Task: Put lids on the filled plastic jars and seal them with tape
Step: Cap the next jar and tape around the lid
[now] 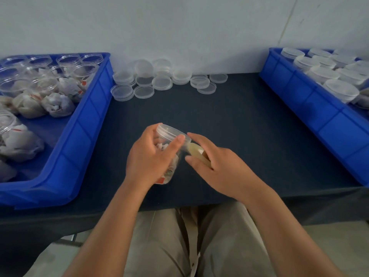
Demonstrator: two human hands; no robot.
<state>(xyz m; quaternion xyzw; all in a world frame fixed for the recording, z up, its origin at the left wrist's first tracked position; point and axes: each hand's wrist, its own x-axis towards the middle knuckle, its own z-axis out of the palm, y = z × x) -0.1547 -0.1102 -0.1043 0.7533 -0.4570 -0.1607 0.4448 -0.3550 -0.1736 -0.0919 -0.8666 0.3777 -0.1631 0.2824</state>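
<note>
- Jar (174, 164), clear plastic, stuffed with white packets: held tilted above the middle of the table (239, 126), with its lid (171, 131) already on and pointing away from the person.
- Left hand (147, 156): fingers and thumb wrapped round the jar's body, gripping it.
- Right hand (217, 162): pinches a yellowish tape roll (196, 151), whose edge touches the jar just under the lid.
- Handling, as judged: light, thin-walled and smooth, so likely to flex or slip if squeezed. Best held round the body, leaving the lid seam free for tape.
- Loose lids (161, 81): at the table's back edge.
- Left bin (87, 124), at the table's left end: open filled jars.
- Right bin (311, 108), at the table's right end: lidded jars.
</note>
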